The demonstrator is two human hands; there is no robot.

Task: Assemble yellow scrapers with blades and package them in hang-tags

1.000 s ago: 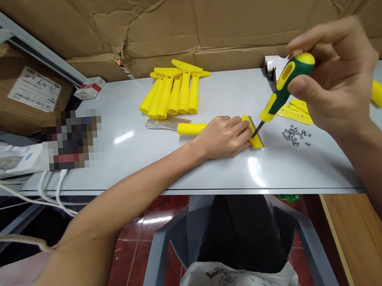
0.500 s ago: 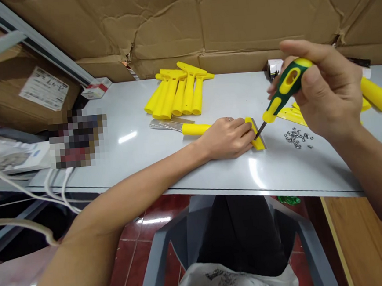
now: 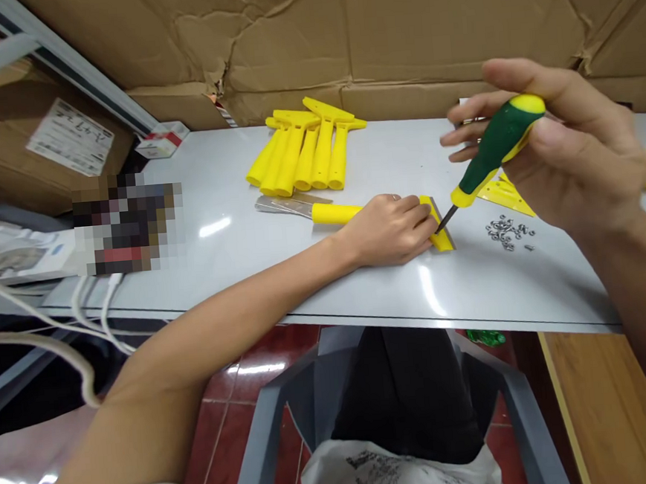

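Observation:
My left hand point(image 3: 392, 230) presses a yellow scraper point(image 3: 336, 213) against the tabletop, fingers closed around it just behind its head. A metal blade edge shows along the head's right side. My right hand point(image 3: 584, 154) holds a screwdriver point(image 3: 494, 143) with a green and yellow handle, pinched by the thumb while several fingers stick out. The screwdriver leans, its tip at the scraper's head beside my left fingertips; the screw point itself is too small to make out. Right of the head lies a small heap of metal screws or nuts point(image 3: 506, 233).
Several yellow scraper handles point(image 3: 316, 149) are piled at the back. Thin metal blades point(image 3: 281, 206) lie by the held scraper's handle end. Yellow flat parts point(image 3: 509, 196) sit partly behind my right hand. A cardboard sheet point(image 3: 424, 33) stands along the back; white cables point(image 3: 105, 311) hang left.
My right hand has turned the screwdriver handle, which now shows a different side, and its top has shifted slightly right. My left hand still holds the scraper down; the view has moved a little.

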